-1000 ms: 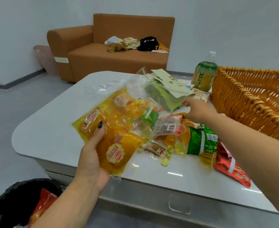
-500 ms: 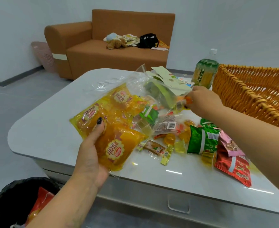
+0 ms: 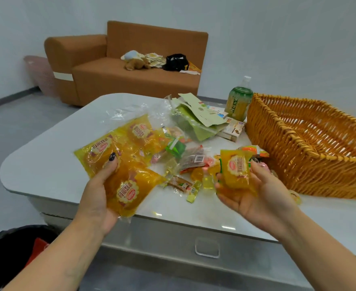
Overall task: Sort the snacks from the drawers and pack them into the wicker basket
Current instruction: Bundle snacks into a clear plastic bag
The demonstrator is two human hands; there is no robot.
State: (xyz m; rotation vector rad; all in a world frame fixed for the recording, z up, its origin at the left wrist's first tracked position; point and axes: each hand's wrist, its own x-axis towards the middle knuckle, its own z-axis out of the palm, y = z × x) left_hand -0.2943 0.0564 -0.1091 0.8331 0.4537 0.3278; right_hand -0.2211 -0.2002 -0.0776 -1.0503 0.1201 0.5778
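Note:
My left hand (image 3: pixel 97 196) grips a fan of yellow bread packets (image 3: pixel 122 162) over the table's near left part, thumb on top. My right hand (image 3: pixel 257 194), palm up, holds one more yellow bread packet (image 3: pixel 237 169) just left of the wicker basket (image 3: pixel 311 164). The basket stands on the table's right side and looks empty. Between my hands lies a heap of small snack packets (image 3: pixel 191 162) and candies.
A green drink bottle (image 3: pixel 239 100) stands behind the basket's left corner. Torn green packaging (image 3: pixel 196 120) and a small box (image 3: pixel 232 129) lie at the back. The table front has a shut drawer (image 3: pixel 206 247). A black bin (image 3: pixel 15 255) sits lower left. A brown sofa (image 3: pixel 131 66) stands behind.
My right hand drew back from the green packaging toward me, turned palm up, and now holds a yellow bread packet. The left hand kept its packets.

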